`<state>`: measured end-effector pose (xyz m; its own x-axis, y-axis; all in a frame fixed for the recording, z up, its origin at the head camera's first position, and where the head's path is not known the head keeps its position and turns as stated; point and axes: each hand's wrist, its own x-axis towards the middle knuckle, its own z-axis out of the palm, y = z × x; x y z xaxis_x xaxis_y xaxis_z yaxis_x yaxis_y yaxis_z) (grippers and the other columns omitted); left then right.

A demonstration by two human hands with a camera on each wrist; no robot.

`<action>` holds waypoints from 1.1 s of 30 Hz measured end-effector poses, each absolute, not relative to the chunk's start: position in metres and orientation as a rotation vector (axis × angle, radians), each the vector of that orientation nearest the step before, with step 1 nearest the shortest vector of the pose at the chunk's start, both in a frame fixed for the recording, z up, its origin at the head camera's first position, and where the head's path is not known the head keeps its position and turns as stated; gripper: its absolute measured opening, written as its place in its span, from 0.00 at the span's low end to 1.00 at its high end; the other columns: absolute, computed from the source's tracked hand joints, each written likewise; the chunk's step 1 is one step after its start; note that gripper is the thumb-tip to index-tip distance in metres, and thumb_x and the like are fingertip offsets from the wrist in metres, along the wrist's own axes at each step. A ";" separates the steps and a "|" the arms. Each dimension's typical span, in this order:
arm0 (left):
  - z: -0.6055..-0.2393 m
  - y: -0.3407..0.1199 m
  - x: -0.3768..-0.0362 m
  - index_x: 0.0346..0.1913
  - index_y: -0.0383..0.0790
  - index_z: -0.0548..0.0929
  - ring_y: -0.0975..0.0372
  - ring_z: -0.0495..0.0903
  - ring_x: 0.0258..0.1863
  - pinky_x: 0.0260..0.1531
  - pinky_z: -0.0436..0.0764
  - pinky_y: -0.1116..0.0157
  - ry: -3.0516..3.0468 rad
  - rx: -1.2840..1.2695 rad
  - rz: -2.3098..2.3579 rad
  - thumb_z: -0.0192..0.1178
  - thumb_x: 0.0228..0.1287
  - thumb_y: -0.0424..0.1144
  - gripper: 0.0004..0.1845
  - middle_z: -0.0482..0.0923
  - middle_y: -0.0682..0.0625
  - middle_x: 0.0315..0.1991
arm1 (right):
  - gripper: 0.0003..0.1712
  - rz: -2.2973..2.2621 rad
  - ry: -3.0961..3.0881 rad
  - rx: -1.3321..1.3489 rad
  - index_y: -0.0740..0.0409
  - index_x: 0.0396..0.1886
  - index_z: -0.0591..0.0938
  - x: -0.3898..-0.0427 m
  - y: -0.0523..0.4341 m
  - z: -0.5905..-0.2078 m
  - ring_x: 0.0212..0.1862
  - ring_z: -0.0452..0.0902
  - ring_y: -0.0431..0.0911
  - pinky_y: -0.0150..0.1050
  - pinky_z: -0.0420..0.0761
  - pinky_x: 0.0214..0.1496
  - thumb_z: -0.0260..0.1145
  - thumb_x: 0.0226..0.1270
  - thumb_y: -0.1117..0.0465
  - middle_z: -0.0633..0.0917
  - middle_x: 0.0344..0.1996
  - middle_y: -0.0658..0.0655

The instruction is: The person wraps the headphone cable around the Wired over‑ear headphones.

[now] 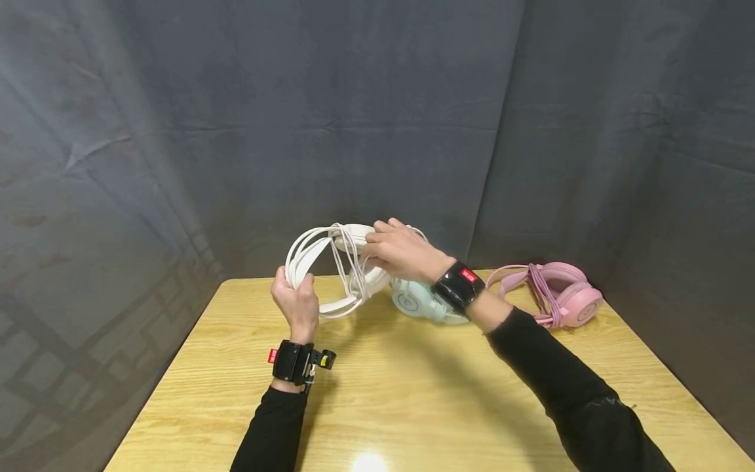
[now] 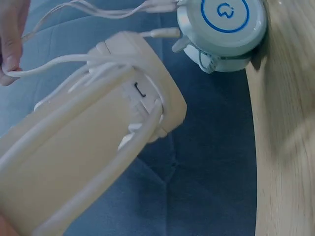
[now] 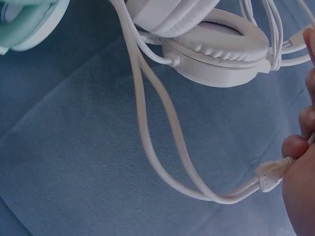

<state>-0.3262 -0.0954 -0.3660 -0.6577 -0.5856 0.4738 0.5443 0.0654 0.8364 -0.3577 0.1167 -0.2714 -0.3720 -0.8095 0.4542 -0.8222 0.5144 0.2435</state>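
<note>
My left hand (image 1: 297, 305) grips the headband of white headphones (image 2: 74, 142), holding them raised above the table with the white cord wound around them. Fingers of my right hand (image 1: 406, 252) are curled around part of this cord, beside the ear cups. From the right wrist view, the cord's small splitter (image 3: 269, 176) sits at the edge of the right palm, and two strands loop away from it. Both padded ear cups (image 3: 216, 64) hang close together, with more coils of cord around the band behind them.
Mint-green headphones (image 1: 408, 298) lie on the wooden table (image 1: 366, 393) behind my right wrist, partly hidden by it. Pink headphones (image 1: 580, 305), their cord bundled, lie at the table's back right. Dark grey cloth (image 1: 330, 118) hangs around the back and sides.
</note>
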 end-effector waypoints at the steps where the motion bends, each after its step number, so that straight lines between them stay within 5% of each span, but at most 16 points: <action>1: -0.366 -0.096 -0.326 0.24 0.44 0.70 0.68 0.59 0.13 0.15 0.59 0.72 -1.520 0.028 -1.725 0.54 0.45 0.21 0.13 0.61 0.58 0.15 | 0.04 0.027 -2.222 1.340 0.47 0.35 0.86 -0.359 0.116 -0.270 0.33 0.65 0.45 0.38 0.64 0.37 0.70 0.60 0.57 0.77 0.26 0.45; 10: -0.362 -0.096 -0.320 0.27 0.42 0.71 0.70 0.61 0.05 0.04 0.59 0.72 -1.542 -0.126 -1.830 0.49 0.44 0.20 0.12 0.63 0.59 0.10 | 0.04 0.083 -2.214 1.282 0.46 0.36 0.86 -0.366 0.123 -0.264 0.32 0.70 0.41 0.33 0.72 0.30 0.69 0.63 0.55 0.75 0.26 0.46; 22: -0.360 -0.099 -0.319 0.28 0.36 0.72 0.69 0.62 0.08 0.08 0.59 0.73 -1.736 -0.140 -1.787 0.51 0.44 0.20 0.10 0.64 0.58 0.12 | 0.10 0.154 -2.275 1.245 0.46 0.45 0.85 -0.374 0.131 -0.256 0.30 0.72 0.40 0.36 0.75 0.29 0.64 0.67 0.63 0.76 0.32 0.46; 28: -0.362 -0.102 -0.320 0.30 0.32 0.71 0.68 0.63 0.06 0.04 0.61 0.72 -1.748 -0.194 -1.889 0.49 0.46 0.20 0.08 0.65 0.58 0.11 | 0.05 0.311 -2.298 1.178 0.46 0.39 0.85 -0.387 0.139 -0.252 0.32 0.75 0.37 0.34 0.77 0.34 0.64 0.68 0.53 0.78 0.32 0.44; 33: -0.363 -0.103 -0.320 0.31 0.32 0.70 0.68 0.62 0.05 0.03 0.59 0.72 -1.757 -0.290 -1.966 0.46 0.45 0.20 0.08 0.64 0.57 0.10 | 0.10 0.262 -2.258 1.085 0.45 0.32 0.82 -0.394 0.145 -0.254 0.25 0.70 0.38 0.35 0.72 0.25 0.67 0.59 0.46 0.75 0.26 0.43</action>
